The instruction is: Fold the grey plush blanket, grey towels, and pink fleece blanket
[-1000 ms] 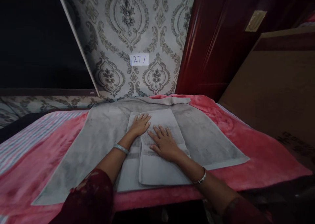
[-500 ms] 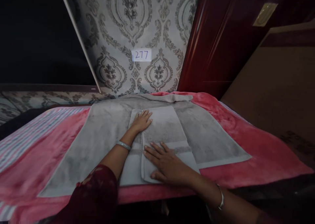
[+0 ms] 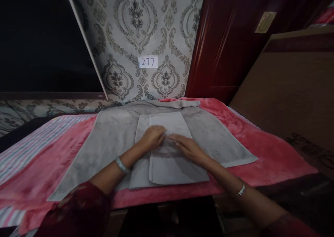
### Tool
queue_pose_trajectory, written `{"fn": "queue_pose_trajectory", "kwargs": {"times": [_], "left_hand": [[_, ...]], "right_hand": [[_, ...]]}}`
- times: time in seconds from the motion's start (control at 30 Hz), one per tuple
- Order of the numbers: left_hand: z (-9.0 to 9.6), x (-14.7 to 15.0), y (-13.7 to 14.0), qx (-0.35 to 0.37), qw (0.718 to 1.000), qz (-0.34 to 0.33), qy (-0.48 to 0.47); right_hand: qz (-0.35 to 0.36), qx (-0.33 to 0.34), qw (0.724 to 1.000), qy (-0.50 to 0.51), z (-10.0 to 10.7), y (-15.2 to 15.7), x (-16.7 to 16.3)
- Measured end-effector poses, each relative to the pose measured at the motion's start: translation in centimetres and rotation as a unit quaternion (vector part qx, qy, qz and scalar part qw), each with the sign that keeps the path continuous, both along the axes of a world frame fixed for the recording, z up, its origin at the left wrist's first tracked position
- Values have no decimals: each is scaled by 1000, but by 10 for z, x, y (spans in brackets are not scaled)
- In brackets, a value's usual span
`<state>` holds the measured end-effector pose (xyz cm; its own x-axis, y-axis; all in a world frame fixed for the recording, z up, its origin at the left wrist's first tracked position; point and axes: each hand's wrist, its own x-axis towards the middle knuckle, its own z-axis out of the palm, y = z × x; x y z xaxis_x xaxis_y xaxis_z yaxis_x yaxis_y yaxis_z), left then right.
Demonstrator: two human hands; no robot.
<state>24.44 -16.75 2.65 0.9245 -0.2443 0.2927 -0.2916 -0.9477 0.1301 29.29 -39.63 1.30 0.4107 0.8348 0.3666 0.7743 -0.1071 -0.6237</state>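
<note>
A grey towel (image 3: 169, 171) with a paler band lies folded lengthwise in a narrow stack. My left hand (image 3: 153, 137) is over its middle, fingers curled in and blurred at the tips; whatever they pinch, if anything, is hidden. Close by on the right, my right hand (image 3: 189, 148) reaches inward above the same fold, its fingers stretched toward the left one and the thumb lower down. The two sets of fingertips nearly meet. Beneath the folded towel, a larger grey cloth (image 3: 104, 136) is spread flat, its far edge rumpled.
A pink plush blanket (image 3: 281, 157) and a striped sheet (image 3: 39, 139) cover the surface below. A dark screen (image 3: 47, 39) stands at the back left, a cardboard box (image 3: 294, 91) at the right. A paper label (image 3: 148, 62) marks the patterned wall.
Both hands have left their flat positions on the folded towel and come together over its middle. My left fingers have curled in. The view has shifted slightly.
</note>
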Motion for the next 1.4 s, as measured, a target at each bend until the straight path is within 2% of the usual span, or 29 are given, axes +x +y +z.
{"fn": "queue_pose_trajectory", "kwargs": {"times": [0.03, 0.1, 0.17, 0.3, 0.43, 0.67, 0.87, 1.03, 1.1, 1.17, 1.27, 1.33, 1.4], "left_hand": [[-2, -14, -9, 7, 998, -62, 7], [-8, -38, -25, 28, 986, -162, 26], [-15, -53, -34, 39, 978, -205, 26], [-22, -61, -34, 35, 979, -197, 44], [-21, -58, -30, 18, 978, -200, 65], [-15, -60, -29, 6, 973, -192, 125], [-16, -61, -26, -31, 971, -202, 124], [-19, -61, -24, -63, 973, -201, 92], [-20, -62, -24, -76, 975, -198, 72], [-22, -63, -24, -90, 975, -201, 43], [-25, -64, -25, -102, 967, -233, 8], [-26, -64, -27, -99, 961, -258, 7], [-26, -64, -28, -92, 959, -268, 13]], "right_hand": [[-22, 0, 999, -27, -2, 3, 15], [-17, -44, 996, -81, -8, 12, 39], [21, -115, 985, -126, -13, 22, 53], [56, -210, 957, -191, -14, 43, 70], [29, -249, 946, -206, -8, 64, 105], [-28, -291, 939, -184, -8, 105, 181], [-83, -280, 942, -166, -23, 118, 206], [-101, -273, 944, -158, -17, 119, 206], [-112, -264, 945, -157, -7, 117, 197], [-91, -233, 953, -170, 3, 111, 177], [37, -188, 961, -199, 11, 99, 129], [142, -189, 951, -202, 10, 93, 97], [206, -199, 938, -197, 7, 93, 76]]}}
